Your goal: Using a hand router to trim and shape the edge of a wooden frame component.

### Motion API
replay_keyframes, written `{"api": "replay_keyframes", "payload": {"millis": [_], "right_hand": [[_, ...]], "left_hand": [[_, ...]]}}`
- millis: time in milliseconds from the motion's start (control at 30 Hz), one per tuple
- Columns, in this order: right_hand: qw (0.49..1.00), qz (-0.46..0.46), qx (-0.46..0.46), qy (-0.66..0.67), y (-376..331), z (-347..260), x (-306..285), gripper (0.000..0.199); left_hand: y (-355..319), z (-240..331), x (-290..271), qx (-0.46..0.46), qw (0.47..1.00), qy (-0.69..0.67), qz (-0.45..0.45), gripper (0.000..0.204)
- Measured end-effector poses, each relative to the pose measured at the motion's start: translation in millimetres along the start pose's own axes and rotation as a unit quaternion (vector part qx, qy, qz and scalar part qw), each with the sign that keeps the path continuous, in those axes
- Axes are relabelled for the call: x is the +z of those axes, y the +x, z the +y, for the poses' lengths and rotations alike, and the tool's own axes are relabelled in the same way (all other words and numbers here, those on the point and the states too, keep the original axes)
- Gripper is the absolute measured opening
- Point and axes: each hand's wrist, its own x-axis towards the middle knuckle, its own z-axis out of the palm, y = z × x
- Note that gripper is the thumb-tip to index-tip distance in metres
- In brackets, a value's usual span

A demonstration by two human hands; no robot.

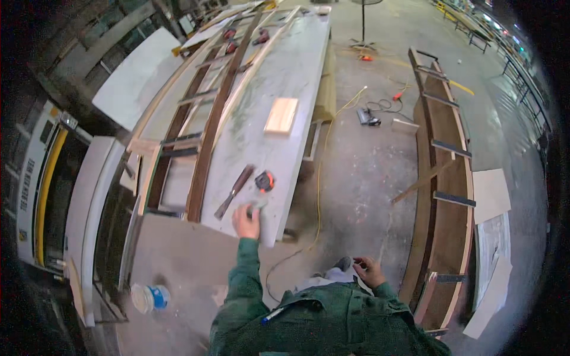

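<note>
My left hand [246,222] is over the near end of the pale worktable [270,160]. Its fingers are closed around something small and greyish that I cannot make out. Just beyond it lie a flat-bladed scraper or chisel [236,190] with a dark handle, and a black and orange tape measure [265,181]. Low in front of my body hangs my right hand [369,272], fingers loosely bent and apart, with nothing visible in them. A light wooden block [281,115] rests farther up the table.
A long brown slatted frame [208,127] runs along the table's left side, with red power drills [230,40] at its far end. Another frame [448,219] stands on the right. A yellow cord [319,196], a power tool [368,117] and a white bucket [149,298] are on the floor.
</note>
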Motion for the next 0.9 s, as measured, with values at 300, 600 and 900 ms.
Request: {"api": "replay_keyframes", "payload": {"millis": [300,600,900], "right_hand": [[0.995,0.098,-0.008,-0.026,76.8,24.9,-62.2,0.021],[0.977,0.212,0.036,-0.005,129.0,37.8,-100.5,0.023],[0.825,0.516,0.227,-0.044,112.2,43.1,-91.3,0.026]], "left_hand": [[-3.0,127.4,69.3,0.154,0.982,-0.088,-0.064,0.027],[-9.4,218.6,229.8,0.371,0.745,-0.286,-0.476,0.028],[65.1,217.7,382.9,0.625,0.393,-0.168,-0.653,0.037]]}}
